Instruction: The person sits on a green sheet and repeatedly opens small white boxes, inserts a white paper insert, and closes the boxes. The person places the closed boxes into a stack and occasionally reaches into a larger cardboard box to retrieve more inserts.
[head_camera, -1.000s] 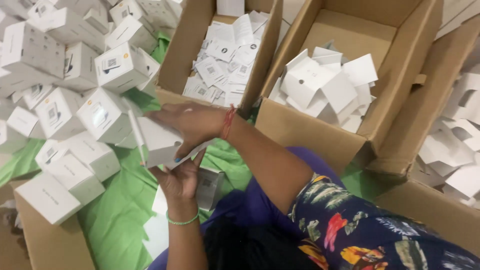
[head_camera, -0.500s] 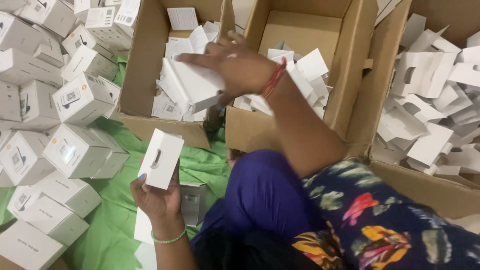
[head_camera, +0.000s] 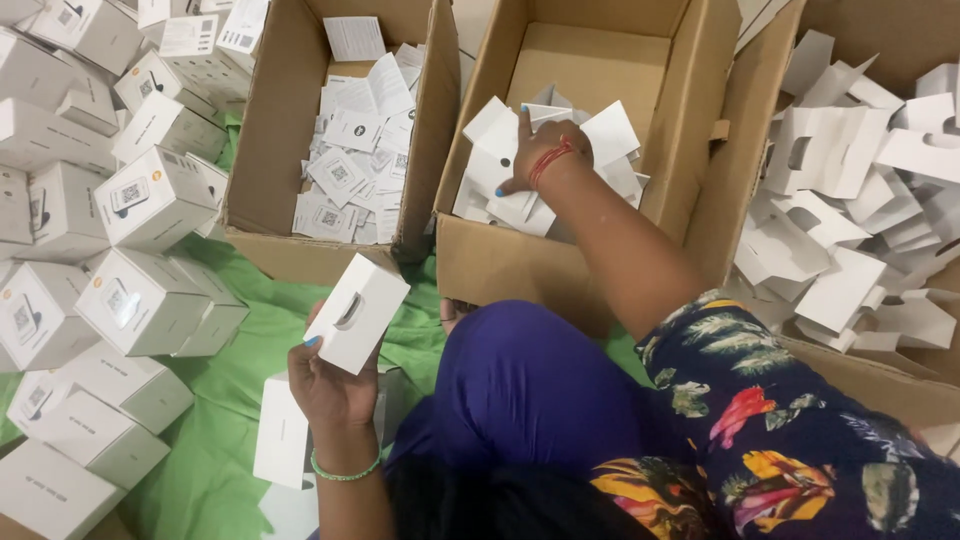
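Note:
My left hand (head_camera: 330, 385), with a green bracelet at the wrist, holds a small white box (head_camera: 357, 312) with a slot cut in its face, tilted above the green cloth (head_camera: 225, 420). My right hand (head_camera: 540, 155), with a red thread at the wrist, reaches into the middle cardboard carton (head_camera: 500, 265). It rests on a pile of white folded card inserts (head_camera: 610, 130) with the index finger stretched out. The other fingers curl down onto the pile, and whether they grip an insert is hidden.
A left carton (head_camera: 255, 150) holds several printed leaflets (head_camera: 350, 160). Many closed white product boxes (head_camera: 150, 200) are heaped on the left. More white card inserts (head_camera: 850, 180) fill a carton on the right. Another white box (head_camera: 283, 432) lies by my knee.
My right hand swung from my left hand, over the left carton, into the middle carton and down onto the inserts. My left hand kept the white box and lifted it slightly.

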